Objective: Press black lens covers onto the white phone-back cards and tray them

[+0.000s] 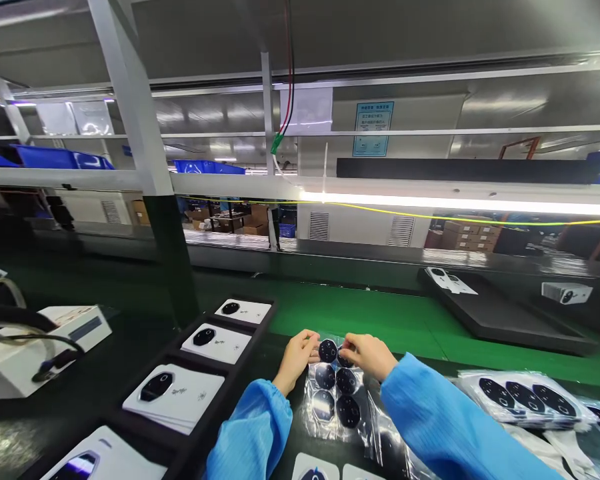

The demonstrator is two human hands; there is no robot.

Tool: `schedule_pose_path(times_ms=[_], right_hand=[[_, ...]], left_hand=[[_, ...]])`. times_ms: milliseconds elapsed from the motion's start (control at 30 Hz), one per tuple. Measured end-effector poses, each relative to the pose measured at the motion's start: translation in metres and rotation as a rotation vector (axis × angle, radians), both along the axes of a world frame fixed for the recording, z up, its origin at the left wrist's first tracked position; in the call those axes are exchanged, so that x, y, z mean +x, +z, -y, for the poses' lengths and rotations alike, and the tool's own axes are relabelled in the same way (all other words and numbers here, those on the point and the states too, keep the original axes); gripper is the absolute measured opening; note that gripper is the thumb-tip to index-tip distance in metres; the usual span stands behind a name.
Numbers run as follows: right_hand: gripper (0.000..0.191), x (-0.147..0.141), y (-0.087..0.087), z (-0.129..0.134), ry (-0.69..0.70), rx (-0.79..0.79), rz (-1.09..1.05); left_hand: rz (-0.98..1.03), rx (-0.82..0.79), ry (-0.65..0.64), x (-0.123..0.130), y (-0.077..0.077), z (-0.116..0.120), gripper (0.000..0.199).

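Observation:
My left hand (298,357) pinches the top left edge of a clear plastic sheet (313,417) that carries several round black discs (347,381). At the sheet's top right, my right hand (369,355) has its fingers closed on the plastic, partly covering one disc. The sheet lies on the dark bench, with more clear film to its right. Below it, two white cards (316,467) are cut off by the frame's bottom edge. Blue sleeves cover both forearms.
Left of my hands, a black tray (236,373) holds white printed cards (173,393). Bagged black discs (525,399) lie at right. Farther back are a green belt (395,320) and a black tray (505,310). A post (167,253) stands left, near a white box (87,327).

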State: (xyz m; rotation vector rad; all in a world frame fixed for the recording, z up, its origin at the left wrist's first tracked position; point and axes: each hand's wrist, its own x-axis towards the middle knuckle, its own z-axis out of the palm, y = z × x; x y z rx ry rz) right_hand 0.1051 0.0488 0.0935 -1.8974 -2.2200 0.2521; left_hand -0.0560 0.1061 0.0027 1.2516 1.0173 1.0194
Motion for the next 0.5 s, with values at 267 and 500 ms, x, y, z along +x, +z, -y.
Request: schedule_pose_path(times_ms=[267, 500], right_hand=[[0.022, -0.032, -0.001, -0.045, 0.159, 0.000, 0.095], [0.014, -0.041, -0.009, -0.062, 0.212, 0.058, 0.116]], left_hand=[[-0.047, 0.036, 0.057, 0.006, 0.001, -0.005, 0.024], [-0.043, 0.049, 0.061, 0.003, -0.001, -0.010, 0.024]])
